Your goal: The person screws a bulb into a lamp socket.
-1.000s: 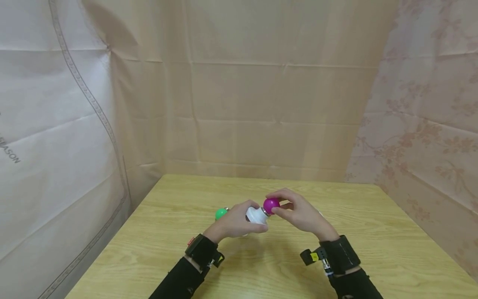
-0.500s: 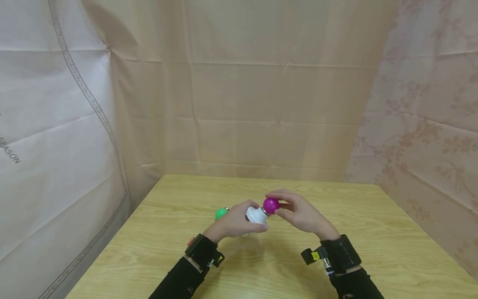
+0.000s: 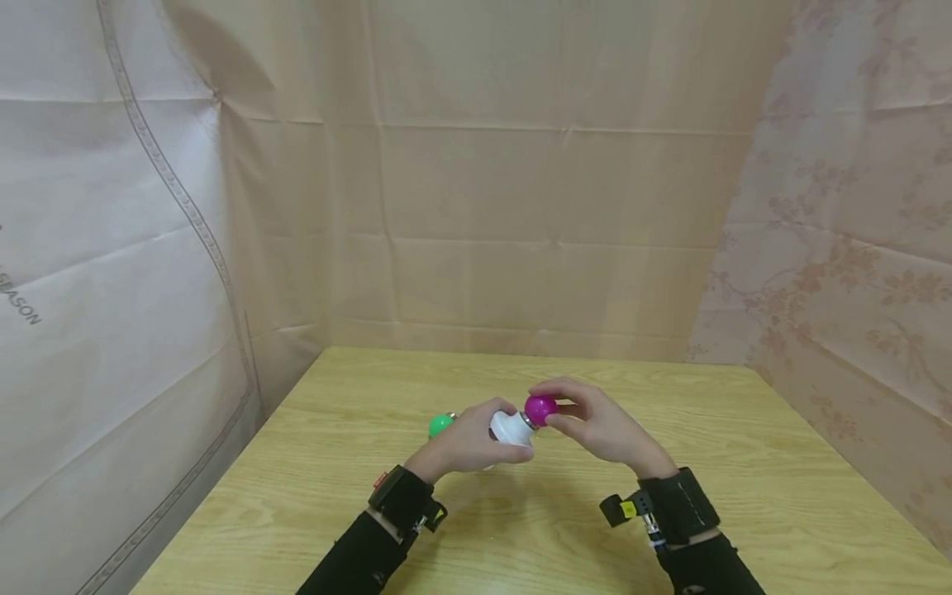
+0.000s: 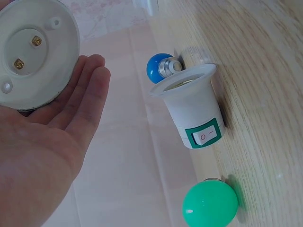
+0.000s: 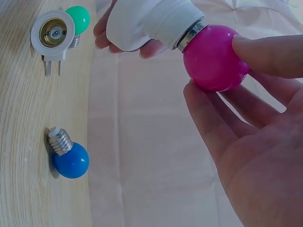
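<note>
My left hand [image 3: 468,442] grips a white lamp holder [image 3: 511,429] above the wooden table, its mouth tilted up to the right. The left wrist view shows the holder's round flat underside [image 4: 28,87] with two brass contacts, fingers behind it. Thumb and fingertips of my right hand [image 3: 606,426] pinch a magenta light bulb [image 5: 213,59] by its globe. The bulb's metal screw base [image 5: 191,35] sits at the holder's mouth, with a band of metal still showing between globe and white rim.
A second white lamp holder [image 4: 189,111], with a rocker switch and plug prongs, stands on the table [image 3: 335,512]. Beside it lie a green bulb [image 4: 210,203] and a blue bulb [image 5: 71,161]. Cloth sheets [image 3: 521,182] hang behind and at both sides.
My right thumb has shifted slightly along the magenta bulb, toward the right, since the earliest frame. The left hand and the lamp holder stay in place.
</note>
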Action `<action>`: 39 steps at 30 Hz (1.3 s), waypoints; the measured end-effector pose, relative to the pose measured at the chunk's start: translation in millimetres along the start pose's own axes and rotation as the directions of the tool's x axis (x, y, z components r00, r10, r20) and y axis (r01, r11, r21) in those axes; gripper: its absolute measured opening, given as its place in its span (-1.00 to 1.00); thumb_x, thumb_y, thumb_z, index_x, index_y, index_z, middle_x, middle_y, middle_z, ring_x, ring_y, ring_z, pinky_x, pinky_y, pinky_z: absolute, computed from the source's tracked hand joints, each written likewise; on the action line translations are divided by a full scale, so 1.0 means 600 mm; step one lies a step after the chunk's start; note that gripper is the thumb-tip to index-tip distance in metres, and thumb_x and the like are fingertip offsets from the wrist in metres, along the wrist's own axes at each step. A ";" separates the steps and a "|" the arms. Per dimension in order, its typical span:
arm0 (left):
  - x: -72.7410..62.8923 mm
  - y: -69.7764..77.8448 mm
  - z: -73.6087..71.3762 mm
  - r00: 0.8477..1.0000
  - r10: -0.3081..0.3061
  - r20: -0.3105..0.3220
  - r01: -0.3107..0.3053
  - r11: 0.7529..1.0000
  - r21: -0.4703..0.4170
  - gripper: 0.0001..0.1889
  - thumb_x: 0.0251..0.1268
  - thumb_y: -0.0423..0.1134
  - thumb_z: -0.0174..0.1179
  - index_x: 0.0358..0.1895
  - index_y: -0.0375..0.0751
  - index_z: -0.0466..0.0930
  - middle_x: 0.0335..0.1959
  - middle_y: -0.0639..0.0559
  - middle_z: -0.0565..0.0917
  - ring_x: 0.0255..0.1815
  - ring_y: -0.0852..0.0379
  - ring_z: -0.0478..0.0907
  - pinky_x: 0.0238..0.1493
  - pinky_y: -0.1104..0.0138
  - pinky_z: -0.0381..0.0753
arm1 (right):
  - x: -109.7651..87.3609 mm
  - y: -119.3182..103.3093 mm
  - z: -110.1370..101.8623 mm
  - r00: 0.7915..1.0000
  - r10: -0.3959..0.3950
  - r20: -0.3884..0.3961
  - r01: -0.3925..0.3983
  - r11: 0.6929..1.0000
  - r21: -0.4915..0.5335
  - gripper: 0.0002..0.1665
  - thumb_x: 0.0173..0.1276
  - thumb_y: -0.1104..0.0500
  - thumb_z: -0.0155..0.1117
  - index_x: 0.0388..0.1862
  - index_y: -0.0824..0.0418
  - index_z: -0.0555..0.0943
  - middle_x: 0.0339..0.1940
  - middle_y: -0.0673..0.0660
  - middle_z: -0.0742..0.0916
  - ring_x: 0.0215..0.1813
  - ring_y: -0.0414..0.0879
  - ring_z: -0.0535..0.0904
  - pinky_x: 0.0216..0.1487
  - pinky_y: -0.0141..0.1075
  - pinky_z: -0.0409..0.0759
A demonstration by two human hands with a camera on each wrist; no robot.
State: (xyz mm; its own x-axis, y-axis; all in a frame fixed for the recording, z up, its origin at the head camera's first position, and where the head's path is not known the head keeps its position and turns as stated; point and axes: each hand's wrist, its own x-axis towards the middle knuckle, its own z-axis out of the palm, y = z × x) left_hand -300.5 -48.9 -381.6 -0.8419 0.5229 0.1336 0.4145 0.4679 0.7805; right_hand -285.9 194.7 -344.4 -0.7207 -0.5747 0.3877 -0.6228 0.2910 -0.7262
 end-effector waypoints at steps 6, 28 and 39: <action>0.000 0.001 0.000 1.000 -0.001 0.004 0.001 1.000 0.003 -0.25 0.13 0.13 0.44 0.29 -0.21 0.42 -0.19 0.09 0.63 -0.22 0.14 0.60 -0.27 0.25 0.64 | -0.001 0.000 -0.001 1.000 0.025 -0.003 -0.025 1.000 -0.014 -0.54 0.49 0.29 0.26 0.33 0.32 0.51 0.27 0.29 0.59 0.24 0.22 0.56 0.12 -0.24 0.64; -0.001 0.002 -0.003 1.000 0.010 0.003 -0.010 1.000 -0.008 -0.24 0.14 0.13 0.44 0.31 -0.23 0.42 -0.19 0.08 0.63 -0.23 0.15 0.61 -0.28 0.26 0.64 | 0.000 0.006 0.000 0.996 -0.077 0.046 0.076 0.997 0.030 -0.50 0.41 0.54 0.16 0.29 0.29 0.50 0.39 0.31 0.48 0.42 0.31 0.36 0.28 -0.08 0.52; 0.000 0.001 -0.002 1.000 0.020 0.009 -0.020 1.000 -0.006 -0.24 0.15 0.11 0.43 0.31 -0.25 0.41 -0.20 0.09 0.63 -0.24 0.17 0.61 -0.29 0.28 0.64 | 0.002 0.004 0.004 1.000 -0.007 0.026 0.007 1.000 0.019 -0.53 0.49 0.46 0.12 0.32 0.22 0.53 0.35 0.29 0.53 0.33 0.23 0.48 0.23 -0.19 0.57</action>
State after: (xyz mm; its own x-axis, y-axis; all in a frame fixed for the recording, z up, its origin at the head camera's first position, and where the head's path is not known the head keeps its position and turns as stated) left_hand -300.5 -49.5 -380.4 -0.8300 0.5389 0.1437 0.4292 0.4528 0.7815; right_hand -287.5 193.2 -347.2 -0.7077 -0.5968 0.3780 -0.6218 0.2721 -0.7344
